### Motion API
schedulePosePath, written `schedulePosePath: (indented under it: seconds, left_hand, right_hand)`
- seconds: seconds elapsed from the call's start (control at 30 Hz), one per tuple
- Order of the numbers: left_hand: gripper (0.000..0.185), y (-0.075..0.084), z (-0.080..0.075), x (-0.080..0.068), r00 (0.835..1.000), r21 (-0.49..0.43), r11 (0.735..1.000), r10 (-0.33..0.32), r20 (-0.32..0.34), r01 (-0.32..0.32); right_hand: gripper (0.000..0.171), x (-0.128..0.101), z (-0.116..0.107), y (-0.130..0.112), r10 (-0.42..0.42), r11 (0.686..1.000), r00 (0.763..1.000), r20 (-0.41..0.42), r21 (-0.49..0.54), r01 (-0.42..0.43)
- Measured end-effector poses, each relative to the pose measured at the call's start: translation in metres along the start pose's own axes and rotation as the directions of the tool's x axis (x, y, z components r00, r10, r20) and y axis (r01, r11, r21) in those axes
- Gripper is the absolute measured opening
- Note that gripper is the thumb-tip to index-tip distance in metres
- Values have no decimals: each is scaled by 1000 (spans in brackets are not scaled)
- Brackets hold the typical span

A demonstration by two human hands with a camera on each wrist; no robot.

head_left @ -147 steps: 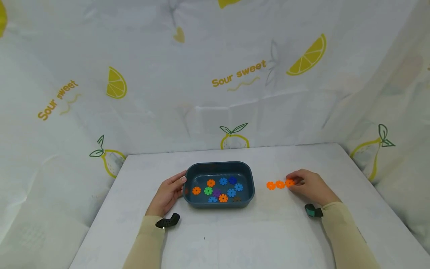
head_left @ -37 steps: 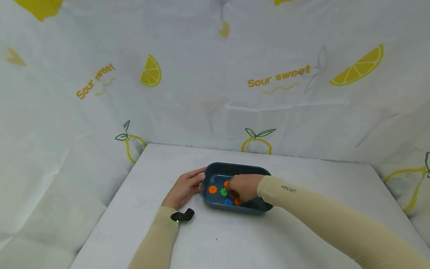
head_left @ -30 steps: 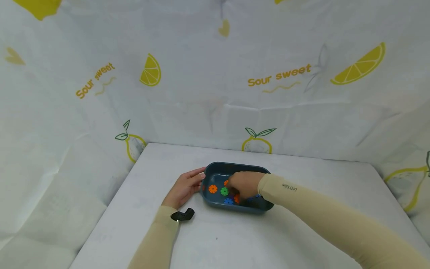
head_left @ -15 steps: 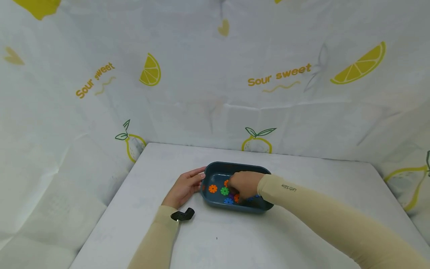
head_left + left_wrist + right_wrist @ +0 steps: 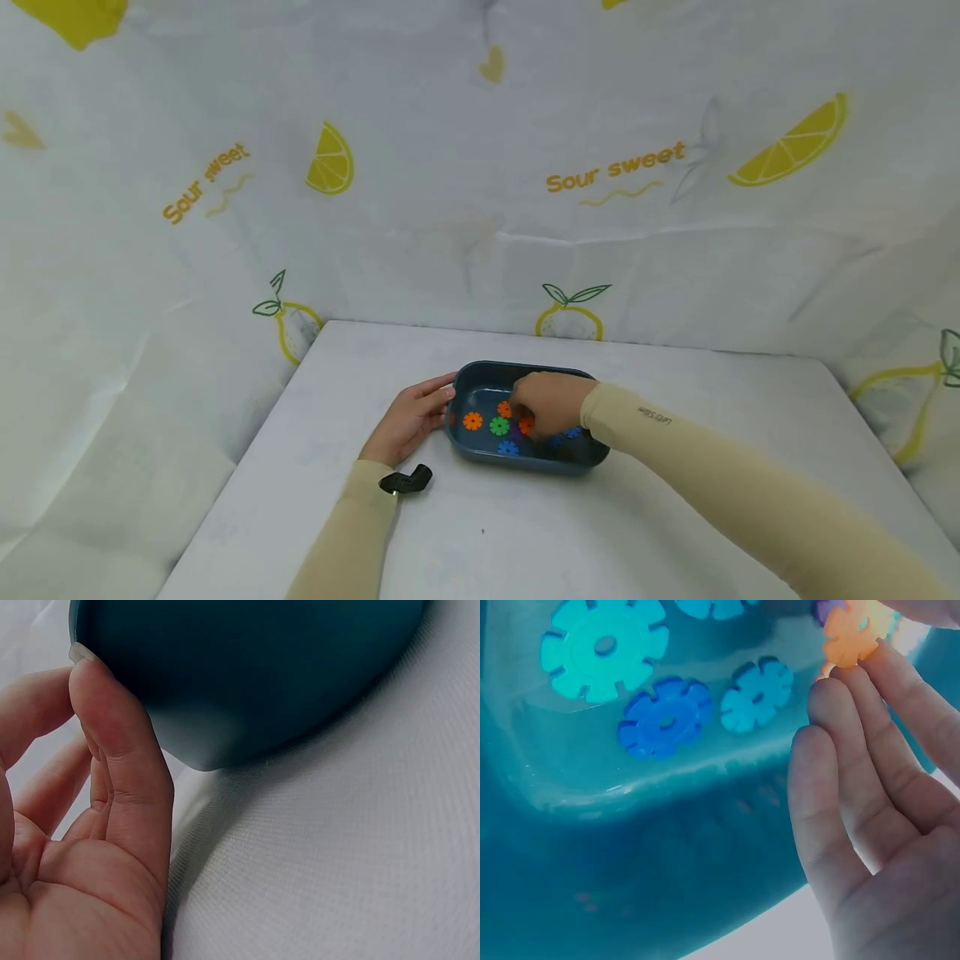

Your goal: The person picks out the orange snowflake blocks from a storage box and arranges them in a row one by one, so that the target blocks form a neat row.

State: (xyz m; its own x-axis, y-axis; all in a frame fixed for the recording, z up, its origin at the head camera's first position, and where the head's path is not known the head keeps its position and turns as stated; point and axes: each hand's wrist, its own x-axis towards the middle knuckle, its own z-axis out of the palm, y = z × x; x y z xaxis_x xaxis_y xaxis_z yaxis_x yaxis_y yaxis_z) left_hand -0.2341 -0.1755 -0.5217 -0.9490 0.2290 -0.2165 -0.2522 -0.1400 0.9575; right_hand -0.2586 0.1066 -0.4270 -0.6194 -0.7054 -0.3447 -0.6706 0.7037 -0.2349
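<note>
— Orange disc (image 5: pixel 853 631) status?
— Your right hand (image 5: pixel 551 403) has lifted it slightly inside the tray (image 5: pixel 480 375), fingers (image 5: pixel 870 742) pinching it; your left hand (image 5: pixel 408 417) rests flat against the tray's wall.

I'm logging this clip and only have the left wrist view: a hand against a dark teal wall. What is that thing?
Observer: A teal tray on a white table; the head view shows coloured discs lying inside it.
Operator: Where is the other hand?
Observer: The right hand reaches into the tray from the right side.
Operator: Does it hold anything?
Observer: In the right wrist view its fingertips pinch an orange disc.
Operator: What lies near that disc?
Observer: Blue discs lie flat on the tray floor beside it.
</note>
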Motion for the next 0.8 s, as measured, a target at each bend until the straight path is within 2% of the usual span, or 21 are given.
schedulePosePath:
  seconds: [0.17, 0.27, 0.4, 0.67, 0.8]
  left_hand:
    - [48, -3, 1, 2, 1000, 1, 1000, 0, 6, 0]
    - [49, -3, 1, 2, 1000, -1, 1000, -5, 0, 5]
    - [48, -4, 1, -1, 1000, -3, 1000, -8, -12, 8]
    - [53, -3, 0, -1, 1000, -4, 1000, -13, 1, 13]
    - [53, -1, 2, -2, 1000, -8, 1000, -17, 3, 17]
  right_hand:
    - [22, -16, -2, 15, 21, 989, 999, -48, 146, -14]
    - [26, -30, -4, 23, 28, 966, 995, -97, 258, -2]
    - [29, -51, -3, 33, 27, 933, 980, -196, 357, 46]
    - [27, -90, 5, 51, 125, 866, 925, -358, 494, 74]
    - [30, -109, 12, 63, 178, 854, 883, -434, 514, 81]
